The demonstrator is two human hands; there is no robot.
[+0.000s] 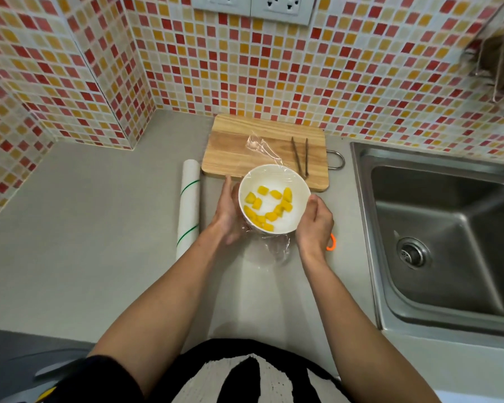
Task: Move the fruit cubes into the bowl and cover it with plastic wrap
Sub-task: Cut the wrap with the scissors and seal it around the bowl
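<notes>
A white bowl [274,181] sits at the front edge of the wooden cutting board [230,152], with several yellow fruit cubes [266,207] inside. Clear plastic wrap [275,245] lies over the bowl's top, and loose ends trail onto the board behind and the counter in front. My left hand [229,213] presses flat against the bowl's left side. My right hand [314,225] cups the bowl's right side with curled fingers, pressing the wrap down.
A roll of plastic wrap [188,205] lies on the grey counter left of the bowl. Dark tongs [301,157] rest on the board. An orange loop [331,243] peeks out behind my right hand. A steel sink [448,237] lies to the right.
</notes>
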